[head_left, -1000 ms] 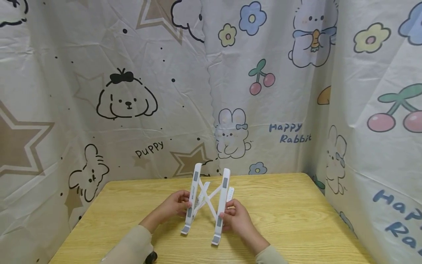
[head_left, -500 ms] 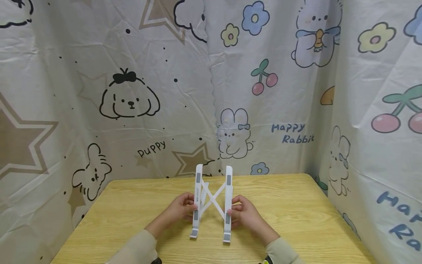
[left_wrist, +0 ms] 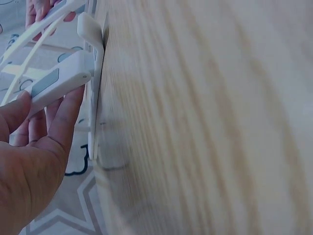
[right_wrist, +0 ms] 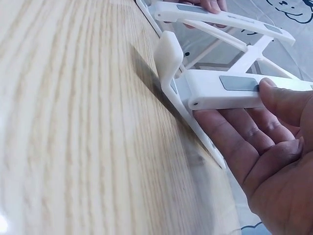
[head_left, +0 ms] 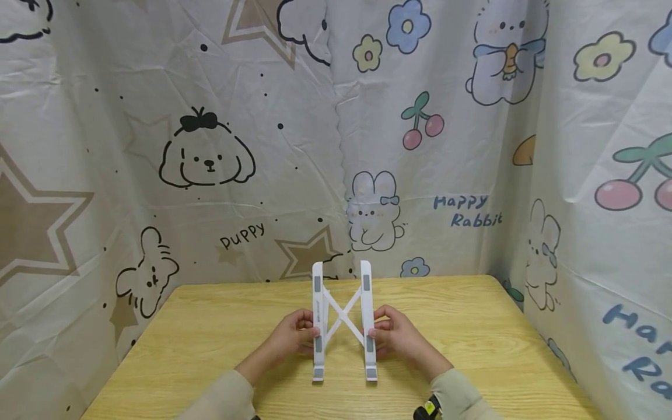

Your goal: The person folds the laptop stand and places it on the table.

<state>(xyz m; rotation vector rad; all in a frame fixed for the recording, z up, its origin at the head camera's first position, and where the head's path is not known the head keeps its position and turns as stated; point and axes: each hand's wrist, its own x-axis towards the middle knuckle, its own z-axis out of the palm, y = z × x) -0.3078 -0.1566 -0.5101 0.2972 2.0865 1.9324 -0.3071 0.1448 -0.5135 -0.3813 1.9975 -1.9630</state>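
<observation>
A white folding laptop stand (head_left: 343, 315) stands on the table in the head view, its two rails joined by crossed bars. Grey pads (right_wrist: 238, 83) line the rails, and small lips turn up at the near ends. My left hand (head_left: 290, 338) holds the left rail, thumb on top and fingers beneath, as the left wrist view shows. On the other side, my right hand (head_left: 403, 339) grips the right rail the same way. The right wrist view shows the base legs (right_wrist: 198, 132) low against the wooden surface. Some fingertips are hidden behind the rails.
The wooden table (head_left: 210, 315) reaches back to a printed cloth curtain (head_left: 294, 192), which also closes off both sides. A black and yellow object (head_left: 427, 408) sits at the right sleeve's cuff.
The laptop stand has turned from a slant to face me squarely and shifted slightly right. Both hands moved with it and kept their hold on the rails.
</observation>
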